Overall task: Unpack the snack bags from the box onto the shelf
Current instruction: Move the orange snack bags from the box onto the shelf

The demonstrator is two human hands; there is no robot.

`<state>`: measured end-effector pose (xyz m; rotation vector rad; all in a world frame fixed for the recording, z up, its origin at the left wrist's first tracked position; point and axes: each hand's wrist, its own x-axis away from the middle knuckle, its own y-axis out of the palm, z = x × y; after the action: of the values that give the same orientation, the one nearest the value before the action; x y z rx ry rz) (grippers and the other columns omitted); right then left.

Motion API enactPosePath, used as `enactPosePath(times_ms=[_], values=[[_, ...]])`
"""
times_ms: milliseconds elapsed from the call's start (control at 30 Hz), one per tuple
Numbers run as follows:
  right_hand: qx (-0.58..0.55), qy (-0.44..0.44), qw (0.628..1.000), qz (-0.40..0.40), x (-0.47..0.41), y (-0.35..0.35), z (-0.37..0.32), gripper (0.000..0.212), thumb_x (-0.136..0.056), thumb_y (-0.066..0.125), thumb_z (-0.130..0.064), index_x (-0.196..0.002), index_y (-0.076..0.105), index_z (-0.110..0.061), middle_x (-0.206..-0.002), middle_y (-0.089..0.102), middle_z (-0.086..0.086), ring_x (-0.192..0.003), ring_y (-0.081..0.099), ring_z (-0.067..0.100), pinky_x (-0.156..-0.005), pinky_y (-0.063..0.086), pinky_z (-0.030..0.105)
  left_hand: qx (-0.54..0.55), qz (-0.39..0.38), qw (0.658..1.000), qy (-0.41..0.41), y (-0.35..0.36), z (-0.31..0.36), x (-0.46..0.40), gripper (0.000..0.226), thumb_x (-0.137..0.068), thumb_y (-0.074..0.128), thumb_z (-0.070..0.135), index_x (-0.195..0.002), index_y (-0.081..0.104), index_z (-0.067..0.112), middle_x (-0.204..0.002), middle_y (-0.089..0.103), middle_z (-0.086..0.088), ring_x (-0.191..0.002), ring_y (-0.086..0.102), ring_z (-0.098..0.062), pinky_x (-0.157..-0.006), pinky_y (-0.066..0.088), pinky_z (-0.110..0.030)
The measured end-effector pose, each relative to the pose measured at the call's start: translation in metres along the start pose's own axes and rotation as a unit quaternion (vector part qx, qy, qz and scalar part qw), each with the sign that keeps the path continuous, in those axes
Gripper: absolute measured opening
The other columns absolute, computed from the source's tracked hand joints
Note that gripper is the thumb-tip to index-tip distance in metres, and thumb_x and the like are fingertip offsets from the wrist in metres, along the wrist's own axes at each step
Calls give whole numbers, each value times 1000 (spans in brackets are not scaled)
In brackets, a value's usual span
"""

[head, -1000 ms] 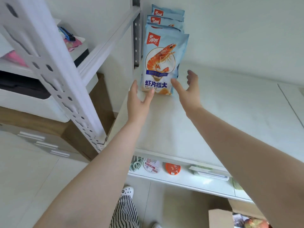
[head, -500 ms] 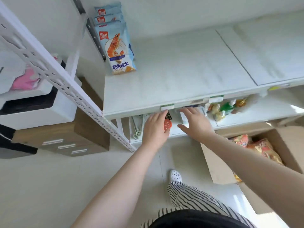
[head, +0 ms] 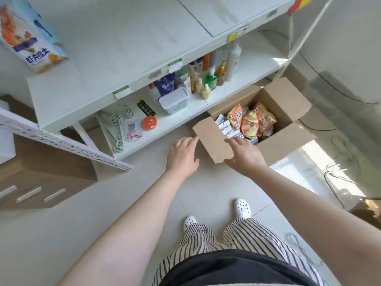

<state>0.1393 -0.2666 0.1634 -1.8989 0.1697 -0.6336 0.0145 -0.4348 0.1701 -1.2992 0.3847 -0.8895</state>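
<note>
The pale blue snack bag with an orange shrimp print is cut off by the frame edge at 10 o'clock; it stands on the white metal shelf, and any bags behind it are out of view. The open brown cardboard box sits on the pale tiled floor at 2 o'clock, just beside the shelf's lower tier. Inside it lie orange and yellow snack bags and, at their left, white packets with dark print; the lettering cannot be read, and the near flap hides the box's lower contents. The left hand hangs palm down above the floor, fingers straight and loosely spread, holding nothing, its fingertips just beside the flap's left corner. The right hand reaches over the near flap, fingers relaxed and spread wide, empty; whether it touches the cardboard cannot be told. Bottles on the lower tier are blurred.
</note>
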Motion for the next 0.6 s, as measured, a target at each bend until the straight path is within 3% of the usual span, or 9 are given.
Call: enactPosePath(times_ms=[400,600], values=[[14,69,997,-23,30,-46,233,72,-88,65,-43,-148,33,-21,-145,44,6,-132,42,29,-101,41,38,31,-77,997,-3,78,214,-93,70,-85,62,30,-147,31,21,-144,43,-2,-132,39,-24,-109,27,-32],[16,62,998,-30,-6,-71,286,73,-88,66,-45,-149,32,-20,-144,45,7,-130,43,29,-99,44,39,21,-81,996,-24,84,239,-130,71,-85,64,31,-147,31,22,-143,44,-1,-130,40,-24,-108,28,-31]])
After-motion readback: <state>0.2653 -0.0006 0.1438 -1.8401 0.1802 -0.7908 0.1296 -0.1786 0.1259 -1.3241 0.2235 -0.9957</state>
